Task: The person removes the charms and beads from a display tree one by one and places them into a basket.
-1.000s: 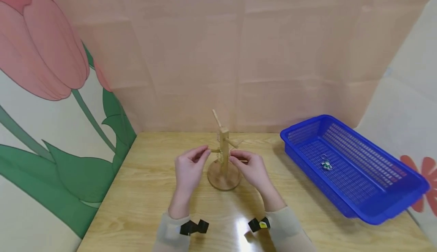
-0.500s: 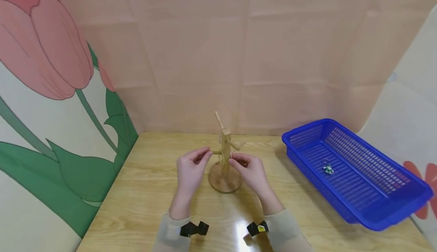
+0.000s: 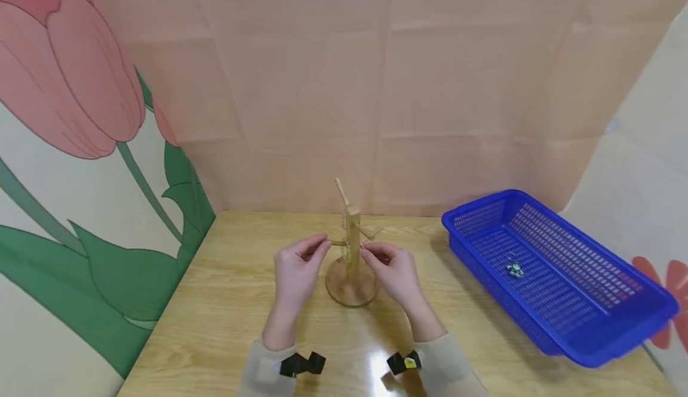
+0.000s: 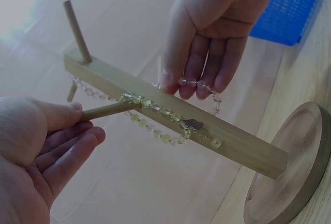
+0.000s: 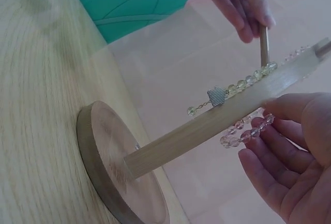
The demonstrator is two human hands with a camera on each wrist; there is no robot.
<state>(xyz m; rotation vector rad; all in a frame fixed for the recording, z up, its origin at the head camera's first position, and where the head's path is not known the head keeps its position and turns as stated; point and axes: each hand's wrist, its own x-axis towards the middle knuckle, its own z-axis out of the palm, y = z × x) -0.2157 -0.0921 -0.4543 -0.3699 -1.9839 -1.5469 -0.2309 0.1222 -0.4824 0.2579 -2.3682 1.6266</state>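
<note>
A wooden stand [image 3: 353, 259] with a square post, round base and side pegs stands upright before me. With thumb and fingers my left hand [image 3: 295, 271] pinches the tip of its left peg [image 4: 111, 111]. A yellow-green bead bracelet [image 4: 147, 103] with a small metal tag hangs round that peg, against the post. At the post's other side my right hand [image 3: 395, 268] holds a clear pinkish bead bracelet [image 5: 234, 141], its beads draped across the fingers, the thumb close to the post. Another pale pink bead strand [image 4: 93, 87] hangs near the top of the post.
A blue plastic basket [image 3: 570, 248] stands on the table at the right, with a small green-and-white beaded piece [image 3: 514, 268] inside. The wooden table [image 3: 215, 325] meets a pink cloth backdrop [image 3: 301, 116] behind the stand. A tulip-printed panel [image 3: 91, 200] borders the left.
The head view has shifted slightly. Both hands keep nearly the same places, the left at the peg's tip and the right beside the post with the pinkish bracelet.
</note>
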